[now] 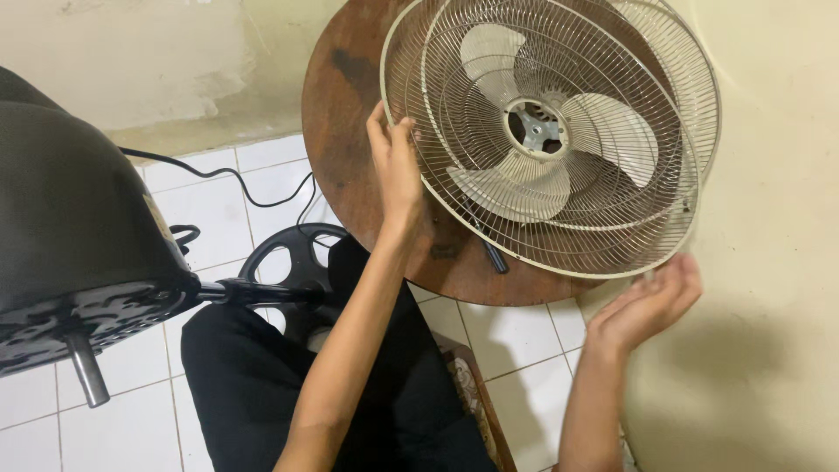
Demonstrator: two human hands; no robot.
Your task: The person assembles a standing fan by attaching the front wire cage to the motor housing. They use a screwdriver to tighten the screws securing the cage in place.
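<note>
Holding the fan (559, 131) by its wire cage, the person sits low with black trousers (253, 376) over the white tiled floor (131, 428). The left hand (395, 157) has its grip closed on the cage's left rim. The right hand (647, 301) is cupped open just under the lower right rim, fingers spread, and I cannot tell whether it touches the wire. The fan lies tilted on a round wooden table (350, 149), pale blades showing through the cage. A black chair (70, 218) stands at the left, and a black cord (227, 179) trails across the tiles.
</note>
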